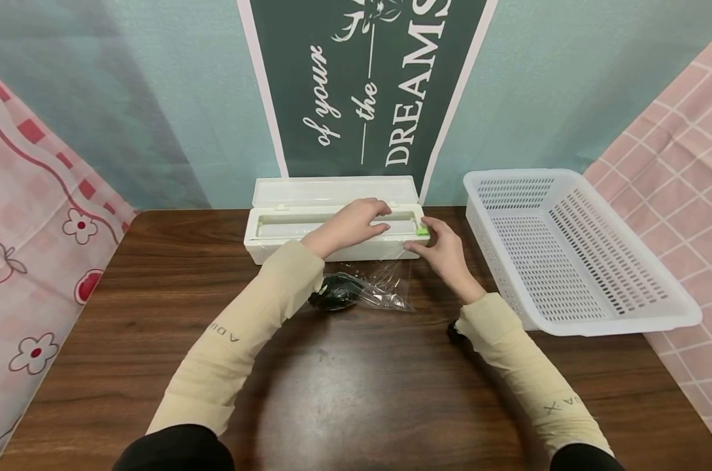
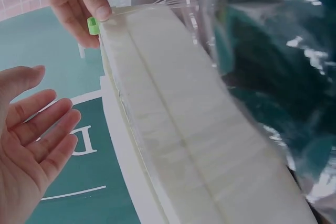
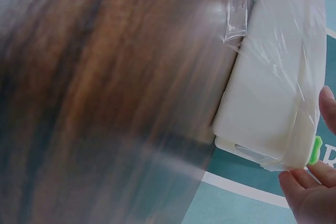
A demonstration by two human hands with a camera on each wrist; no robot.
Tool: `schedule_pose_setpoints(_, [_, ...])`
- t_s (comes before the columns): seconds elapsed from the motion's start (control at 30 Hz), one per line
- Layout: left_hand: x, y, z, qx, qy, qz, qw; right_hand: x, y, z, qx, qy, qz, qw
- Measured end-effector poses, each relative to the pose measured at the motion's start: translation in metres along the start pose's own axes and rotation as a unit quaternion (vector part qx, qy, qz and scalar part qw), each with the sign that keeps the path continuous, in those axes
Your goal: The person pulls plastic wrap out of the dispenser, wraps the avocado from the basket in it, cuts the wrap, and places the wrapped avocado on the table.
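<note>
A white cling film dispenser (image 1: 344,249) stands at the back of the table, its lid (image 1: 332,191) raised and a white roll (image 1: 285,229) inside. My left hand (image 1: 351,226) hovers over the dispenser's opening, fingers extended and holding nothing; in the left wrist view its palm (image 2: 31,150) shows. My right hand (image 1: 444,254) pinches the dispenser's right end, thumb on the front face and fingers beside the green slide cutter (image 1: 422,231). Clear film (image 3: 278,51) drapes over the front. Before the dispenser lies a dark, glossy object (image 1: 335,292) in clear film, partly behind my left sleeve.
A white perforated plastic basket (image 1: 508,275) stands to the right, close to my right forearm. The brown wooden table (image 1: 356,386) extends toward me. Behind it hangs a blue-green backdrop with lettering (image 1: 364,104); pink patterned cloths hang at both sides.
</note>
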State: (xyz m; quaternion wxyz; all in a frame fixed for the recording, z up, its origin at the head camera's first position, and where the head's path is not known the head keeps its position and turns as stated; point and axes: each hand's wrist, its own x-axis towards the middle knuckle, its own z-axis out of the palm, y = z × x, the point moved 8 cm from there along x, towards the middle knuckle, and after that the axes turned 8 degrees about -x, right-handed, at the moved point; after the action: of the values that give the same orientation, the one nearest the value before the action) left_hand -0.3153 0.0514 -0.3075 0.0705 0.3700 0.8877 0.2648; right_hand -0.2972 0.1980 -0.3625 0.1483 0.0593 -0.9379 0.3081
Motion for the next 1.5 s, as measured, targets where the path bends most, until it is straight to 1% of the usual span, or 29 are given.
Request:
schedule_pose_setpoints(0.23, [0.012,0.000,0.003,-0.001,-0.008,-0.011,0.9999,0.001,0.003,0.004,-0.005,-0.005,-0.006,1.0000])
schedule_pose_setpoints(0.5, [0.024,0.003,0.006,0.005,0.001,0.006,1.0000,0.002,0.006,0.005,-0.001,0.014,-0.018,0.9997])
schedule_pose_setpoints(0.6, [0.027,0.005,0.007,0.010,0.002,0.007,0.9999,0.003,0.007,0.004,0.004,0.021,-0.020,0.9996])
schedule_pose_setpoints(0.8, [0.034,0.005,0.012,0.010,-0.003,0.005,0.9999,0.004,0.008,0.004,0.005,0.024,-0.024,0.9994])
schedule_pose_setpoints(1.07, [0.043,0.012,0.017,0.001,-0.015,0.014,0.9998,0.004,0.008,0.003,-0.011,0.027,-0.029,0.9992])
schedule_pose_setpoints(1.27, [0.051,0.017,0.023,0.006,-0.024,0.017,0.9996,0.004,0.010,0.002,-0.021,0.023,-0.020,0.9993])
schedule_pose_setpoints(1.5, [0.058,0.018,0.028,0.014,-0.024,0.005,0.9996,0.003,0.012,0.002,-0.017,0.023,-0.019,0.9994])
